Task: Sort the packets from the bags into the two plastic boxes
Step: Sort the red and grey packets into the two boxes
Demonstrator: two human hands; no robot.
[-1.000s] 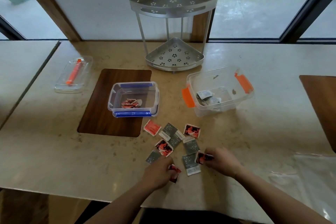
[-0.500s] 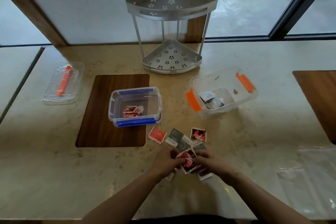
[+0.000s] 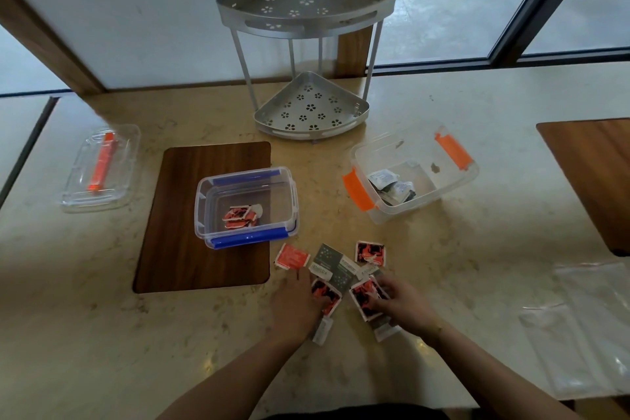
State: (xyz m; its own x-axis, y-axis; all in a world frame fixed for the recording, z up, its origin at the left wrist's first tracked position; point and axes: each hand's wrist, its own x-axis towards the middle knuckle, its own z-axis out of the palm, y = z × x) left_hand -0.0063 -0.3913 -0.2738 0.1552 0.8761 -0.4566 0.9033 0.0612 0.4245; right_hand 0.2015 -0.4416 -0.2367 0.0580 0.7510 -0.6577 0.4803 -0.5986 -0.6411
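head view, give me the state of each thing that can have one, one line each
blue-clip box: open, red packets inside
orange-clip box: open, grey packets inside
clear lid: lying off on table
left hand: holds red packet
right hand: holds red packet
plastic bags: flat on table

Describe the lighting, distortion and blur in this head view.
Head view: dim daylight from the windows behind; wide-angle bending bows the table edge and the corner rack; soft glare on the plastic bags; print on the packets is too blurred to read.
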